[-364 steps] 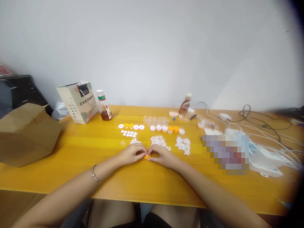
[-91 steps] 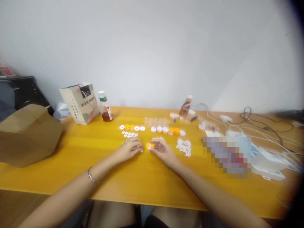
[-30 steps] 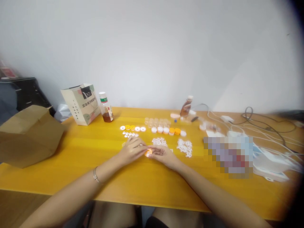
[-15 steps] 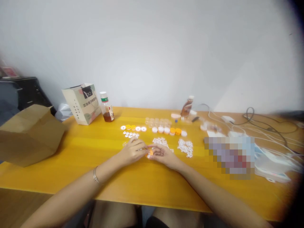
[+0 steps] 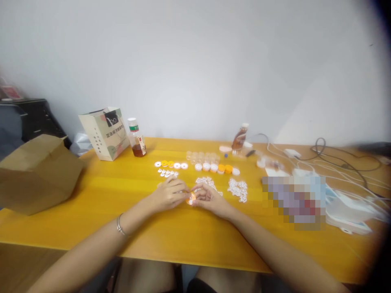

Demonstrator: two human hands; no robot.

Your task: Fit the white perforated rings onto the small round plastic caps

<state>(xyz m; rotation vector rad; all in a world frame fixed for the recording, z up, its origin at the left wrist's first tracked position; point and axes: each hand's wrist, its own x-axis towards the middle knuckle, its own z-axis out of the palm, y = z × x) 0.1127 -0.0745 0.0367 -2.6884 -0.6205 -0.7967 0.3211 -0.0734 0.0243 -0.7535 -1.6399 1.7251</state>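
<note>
Between my two hands is a small round orange cap with something white in its middle. My left hand grips it from the left, with thumb and fingertips closed on its edge. On the opposite side, my right hand pinches the same cap, its other fingers curled. Beyond my hands lie small white stopper-like parts and a pile of small white plastic pieces. A second pile of white pieces is to the right of my right hand.
Farther back are a row of white and yellow rings, a row of white and orange caps and clear cups. Two bottles, a paper bag, a brown box-like bag and cables surround the work area.
The orange cap has turned a little between my fingers, and its face shows more. Both hands stay in nearly the same place.
</note>
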